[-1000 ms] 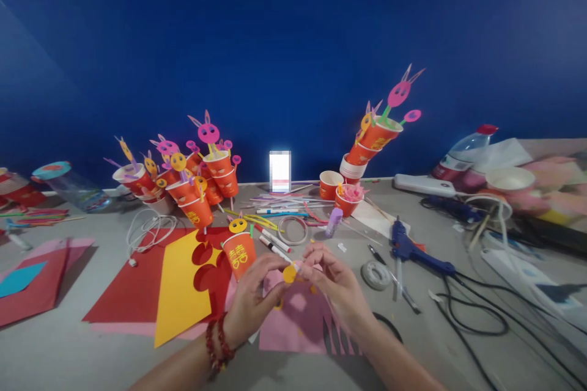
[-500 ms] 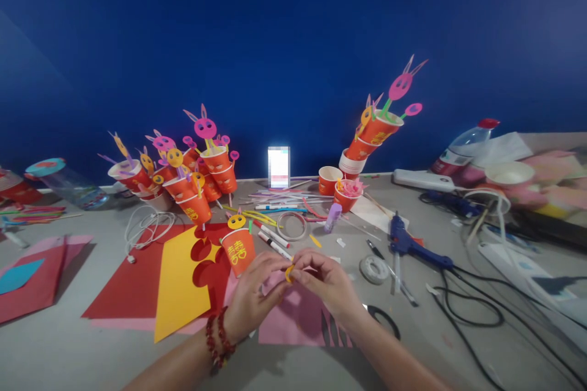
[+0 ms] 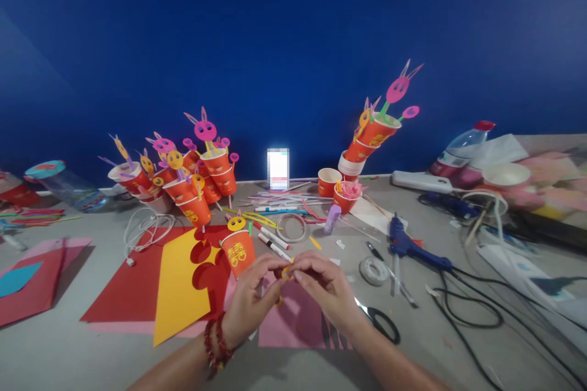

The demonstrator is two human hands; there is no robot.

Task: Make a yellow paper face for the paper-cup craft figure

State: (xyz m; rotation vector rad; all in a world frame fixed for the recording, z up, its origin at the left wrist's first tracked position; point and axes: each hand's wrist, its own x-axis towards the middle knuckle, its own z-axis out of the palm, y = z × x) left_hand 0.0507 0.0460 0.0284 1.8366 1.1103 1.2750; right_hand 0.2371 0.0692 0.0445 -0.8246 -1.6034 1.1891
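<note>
My left hand [image 3: 257, 293] and my right hand [image 3: 323, 287] meet over a pink sheet of paper [image 3: 288, 330]. Between their fingertips is a small yellow paper piece [image 3: 287, 271], pinched from both sides and partly hidden by the fingers. Another bit of yellow shows below the left fingers. Just behind the left hand stands an orange paper cup [image 3: 238, 253] with yellow lettering and a yellow round face [image 3: 236, 224] at its rim. Black-handled scissors [image 3: 383, 322] lie beside my right wrist.
Yellow card [image 3: 177, 293] with round cut-outs lies on red paper [image 3: 123, 287] at left. Stacked decorated cups [image 3: 224, 178] stand behind. Markers [image 3: 274, 246], a glue stick [image 3: 332, 220] and a tape roll [image 3: 373, 270] lie ahead. A blue glue gun [image 3: 413, 247] trails a black cable at right.
The yellow piece has turned slightly and risen a little between my fingertips. A bit of yellow now shows below my left fingers. More of the scissors is visible beside my right wrist.
</note>
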